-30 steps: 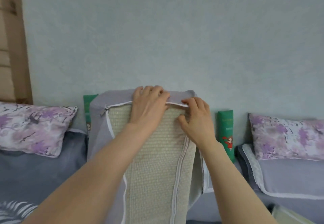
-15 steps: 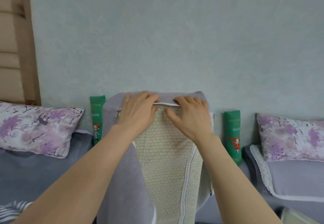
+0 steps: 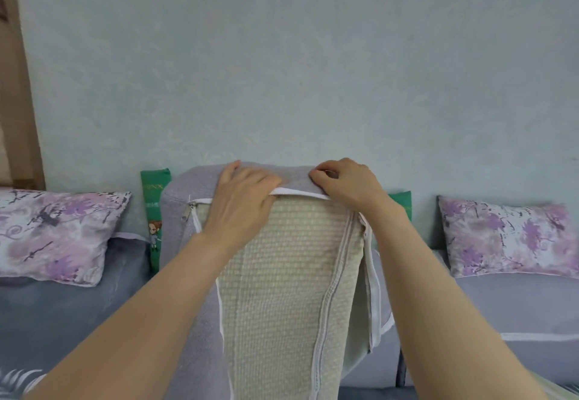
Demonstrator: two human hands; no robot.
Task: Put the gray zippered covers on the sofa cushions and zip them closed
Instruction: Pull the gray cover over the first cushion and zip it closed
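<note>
Your left hand (image 3: 241,202) lies on the upper front of the cushion (image 3: 282,268), fingers hooked onto the white zipper edge (image 3: 297,193) of the cover (image 3: 180,193). Your right hand (image 3: 347,185), just beside it, pinches the cover's top fold with bent fingers. The cushion stands upright directly below both hands, its long axis running from them down toward you. The cover caps the top and hangs down both sides, leaving the woven front bare. The pull (image 3: 187,212) sits at the top corner just left of your left hand, so that hand is nearer. The edges likely need drawing together over the front before it will run. The wall (image 3: 282,70) stands close beyond your hands, a green pack (image 3: 155,211) shows at the cushion's left, and the pillows (image 3: 56,233) lie well apart, so the open room is toward you.
</note>
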